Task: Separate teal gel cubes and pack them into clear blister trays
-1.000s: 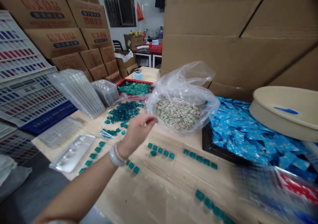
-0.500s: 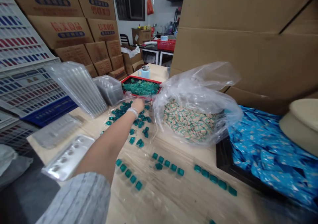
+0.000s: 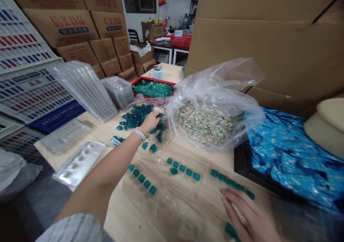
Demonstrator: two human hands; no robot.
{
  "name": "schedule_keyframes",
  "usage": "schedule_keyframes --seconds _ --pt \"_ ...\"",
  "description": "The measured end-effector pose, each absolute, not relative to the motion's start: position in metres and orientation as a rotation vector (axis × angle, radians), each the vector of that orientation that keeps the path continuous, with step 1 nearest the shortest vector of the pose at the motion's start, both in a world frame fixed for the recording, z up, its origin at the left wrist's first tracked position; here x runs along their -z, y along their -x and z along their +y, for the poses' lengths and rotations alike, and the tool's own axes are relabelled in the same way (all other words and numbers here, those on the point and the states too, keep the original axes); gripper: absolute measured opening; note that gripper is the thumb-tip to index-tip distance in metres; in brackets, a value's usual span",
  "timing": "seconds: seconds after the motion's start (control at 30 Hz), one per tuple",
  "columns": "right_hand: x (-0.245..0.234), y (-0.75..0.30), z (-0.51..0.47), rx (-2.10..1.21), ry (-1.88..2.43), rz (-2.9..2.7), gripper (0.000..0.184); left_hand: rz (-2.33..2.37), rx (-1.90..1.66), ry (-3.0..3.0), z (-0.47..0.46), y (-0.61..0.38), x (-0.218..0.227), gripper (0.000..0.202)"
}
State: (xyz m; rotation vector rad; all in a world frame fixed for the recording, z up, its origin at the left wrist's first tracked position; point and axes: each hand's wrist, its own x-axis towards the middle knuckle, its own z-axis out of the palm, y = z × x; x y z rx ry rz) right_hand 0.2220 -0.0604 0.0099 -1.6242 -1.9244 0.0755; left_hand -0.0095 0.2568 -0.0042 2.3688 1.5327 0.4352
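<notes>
My left hand (image 3: 150, 122) reaches from the lower left, with a pale bracelet at the wrist. Its fingers rest at the edge of a heap of teal gel pods (image 3: 137, 115) lying on a clear plastic sheet (image 3: 129, 152). Whether they pinch a pod, I cannot tell. My right hand (image 3: 247, 213) lies at the lower right with fingers apart, empty, touching a line of teal pods (image 3: 231, 182) and a few more beneath it (image 3: 230, 230). Two other short rows of pods (image 3: 182, 168) (image 3: 141, 177) lie on the wooden tabletop (image 3: 172, 213).
A clear bag (image 3: 215, 109) holds patterned sachets, and a black tray (image 3: 242, 167) holds blue sachets. A red tray (image 3: 153, 88) of teal pods, a blue mug (image 3: 156, 72), stacked clear plastic trays (image 3: 83, 91) and stacked cartons (image 3: 61, 23) stand beyond. A large cardboard sheet (image 3: 255, 30) rises on the right.
My right hand has entered the view at the lower right. My left hand has shifted slightly right over the heap, and the view has tilted a little.
</notes>
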Motion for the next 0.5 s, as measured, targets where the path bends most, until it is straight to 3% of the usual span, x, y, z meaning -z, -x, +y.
schedule_keyframes --seconds 0.2,0.33,0.5 --pt "-0.039 -0.169 0.043 -0.242 1.441 -1.851 0.024 1.630 -0.435 -2.332 0.218 0.008 -0.022 0.022" --pt "-0.041 -0.154 0.075 -0.305 1.442 -1.878 0.032 1.096 -0.285 -2.083 0.162 -0.002 -0.042 0.017" --pt "-0.031 -0.149 0.041 -0.741 1.313 -1.820 0.019 0.771 -0.247 -1.407 0.081 0.007 -0.042 0.018"
